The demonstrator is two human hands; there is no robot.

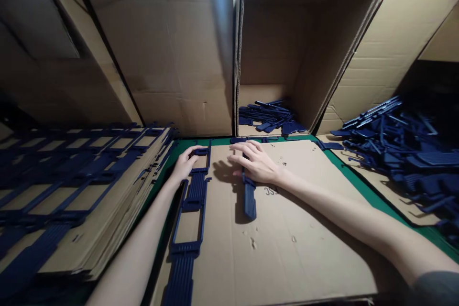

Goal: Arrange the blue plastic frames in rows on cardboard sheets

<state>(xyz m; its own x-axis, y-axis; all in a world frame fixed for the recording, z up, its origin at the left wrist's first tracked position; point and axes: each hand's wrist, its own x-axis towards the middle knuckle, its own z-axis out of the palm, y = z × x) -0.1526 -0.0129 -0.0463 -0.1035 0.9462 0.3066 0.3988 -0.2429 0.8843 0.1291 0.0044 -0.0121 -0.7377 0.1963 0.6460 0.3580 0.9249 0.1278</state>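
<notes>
A column of blue plastic frame pieces (188, 227), with rectangular openings and ribbed sections, lies along the left side of a cardboard sheet (287, 258). At its far end, my left hand (184, 165) has fingers and thumb curled around the edge of a blue frame. Over the middle of the sheet, my right hand (256, 162) grips another blue plastic piece (250, 201) from above. The ribbed end of that piece sticks out toward me below the palm; the rest is mostly hidden under the fingers.
On the left, stacked cardboard sheets (107, 244) carry rows of blue frames. An upright open carton (308, 48) at the back holds loose blue pieces (268, 115). A tangled heap of blue pieces (401, 153) lies at right. Green table surface (353, 177) shows around the sheet.
</notes>
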